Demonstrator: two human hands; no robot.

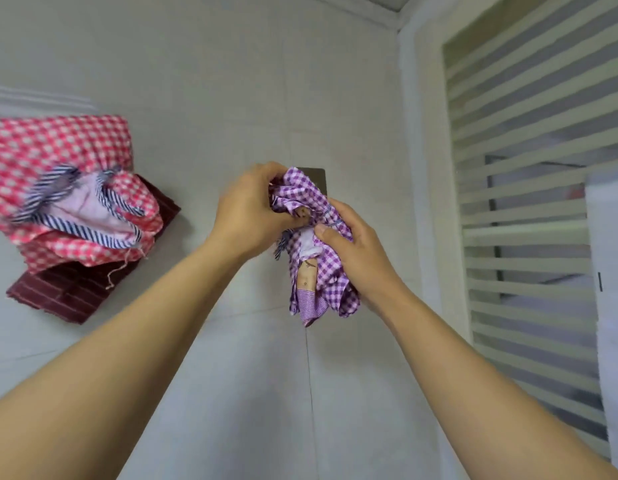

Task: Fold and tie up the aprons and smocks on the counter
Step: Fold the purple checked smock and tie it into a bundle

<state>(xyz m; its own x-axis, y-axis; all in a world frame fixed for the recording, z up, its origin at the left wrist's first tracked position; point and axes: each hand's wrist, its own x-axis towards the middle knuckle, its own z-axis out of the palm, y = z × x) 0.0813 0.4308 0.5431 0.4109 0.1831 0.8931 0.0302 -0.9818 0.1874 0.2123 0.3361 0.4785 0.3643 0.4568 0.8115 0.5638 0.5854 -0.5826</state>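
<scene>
A bunched purple-and-white checked smock (319, 268) is held up in front of a grey tiled wall. My left hand (250, 216) grips its upper part from the left, fingers curled into the cloth. On the right side my right hand (356, 251) clasps the bundle, thumb pressed on the fabric. A thin string wraps the bundle near my right fingers. A dark plate (316, 178) on the wall shows just behind the top of the smock.
A red-and-white checked garment (58, 157) with blue striped trim hangs on the wall at left, over a dark maroon striped cloth (68, 292). A door or window with frosted horizontal stripes (529, 188) fills the right side.
</scene>
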